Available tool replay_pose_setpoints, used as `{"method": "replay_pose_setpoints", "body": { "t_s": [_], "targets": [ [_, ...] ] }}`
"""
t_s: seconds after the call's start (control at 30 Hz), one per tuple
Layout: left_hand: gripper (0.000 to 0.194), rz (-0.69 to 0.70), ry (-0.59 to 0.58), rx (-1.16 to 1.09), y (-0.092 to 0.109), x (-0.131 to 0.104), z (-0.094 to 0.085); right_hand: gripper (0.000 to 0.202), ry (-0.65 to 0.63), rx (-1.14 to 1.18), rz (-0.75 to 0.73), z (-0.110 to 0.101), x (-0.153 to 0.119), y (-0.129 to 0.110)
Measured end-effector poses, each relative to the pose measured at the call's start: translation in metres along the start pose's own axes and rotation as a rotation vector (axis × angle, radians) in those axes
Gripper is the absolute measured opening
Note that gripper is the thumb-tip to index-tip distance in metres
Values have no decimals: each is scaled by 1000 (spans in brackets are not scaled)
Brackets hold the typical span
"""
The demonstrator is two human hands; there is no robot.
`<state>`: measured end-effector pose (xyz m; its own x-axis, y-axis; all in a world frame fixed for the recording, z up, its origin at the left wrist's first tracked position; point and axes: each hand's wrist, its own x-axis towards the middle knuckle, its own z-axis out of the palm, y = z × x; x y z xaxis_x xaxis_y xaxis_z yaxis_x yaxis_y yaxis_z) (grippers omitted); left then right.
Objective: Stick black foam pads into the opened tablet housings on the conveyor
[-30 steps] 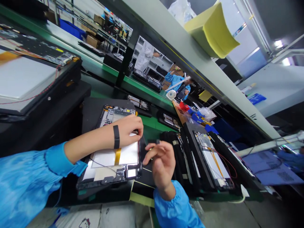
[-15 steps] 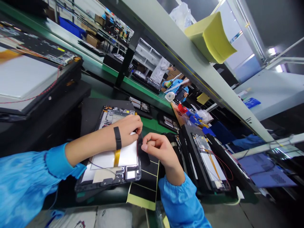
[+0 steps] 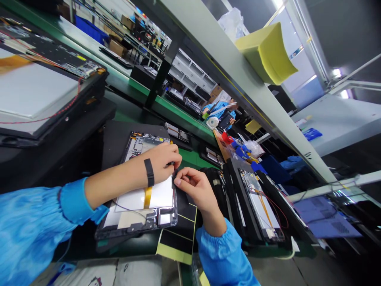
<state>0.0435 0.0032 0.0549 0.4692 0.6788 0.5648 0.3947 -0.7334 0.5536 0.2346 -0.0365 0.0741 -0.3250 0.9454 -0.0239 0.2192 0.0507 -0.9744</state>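
An opened tablet (image 3: 160,194) lies in front of me, its circuit board, white battery and gold ribbon cable exposed. Across it reaches my left hand (image 3: 165,161), fingers curled down at the tablet's right edge; what they pinch, if anything, is hidden. A strip of black tape (image 3: 149,172) is stuck over the left wrist. Close beside that same edge, my right hand (image 3: 196,188) is closed with thumb and index finger together, and I cannot make out anything between them. Under the right hand, a sheet of black adhesive strips (image 3: 176,241) on yellow backing sticks out.
Another opened tablet (image 3: 262,206) with red wires lies at right. A larger open device (image 3: 38,95) stands on a black stack at left. A grey shelf beam (image 3: 238,79) slants overhead, bearing a yellow pad (image 3: 264,55). A co-worker (image 3: 220,111) in blue sits farther back.
My right hand has moved slightly left, closer to the tablet's edge and my left hand. The left hand stays almost in place. The view has shifted slightly.
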Motion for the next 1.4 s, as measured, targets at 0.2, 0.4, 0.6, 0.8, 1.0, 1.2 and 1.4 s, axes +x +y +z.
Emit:
{"method": "replay_pose_setpoints", "body": {
  "t_s": [0.2,0.4,0.6,0.8,1.0,1.2,1.4],
  "targets": [
    [17,-28,19,26,-11,7,14,32,-29,-58,-25,-3,3,0],
    [17,-7,8,17,-8,4,8,41,120,-136,-140,-1,6,10],
    [19,19,-23,7,-2,0,-3,30,183,-693,-650,4,-33,17],
    [20,26,-49,16,-5,2,-2,50,0,-858,-664,2,-61,10],
    [19,31,-55,34,-6,0,-5,63,-7,-822,-498,8,-44,6],
    [20,35,-62,49,-4,4,-10,40,16,-557,-488,7,-79,5],
    [36,-31,131,205,-10,-55,-21,63,279,-145,-115,6,-51,33]
  ]
}}
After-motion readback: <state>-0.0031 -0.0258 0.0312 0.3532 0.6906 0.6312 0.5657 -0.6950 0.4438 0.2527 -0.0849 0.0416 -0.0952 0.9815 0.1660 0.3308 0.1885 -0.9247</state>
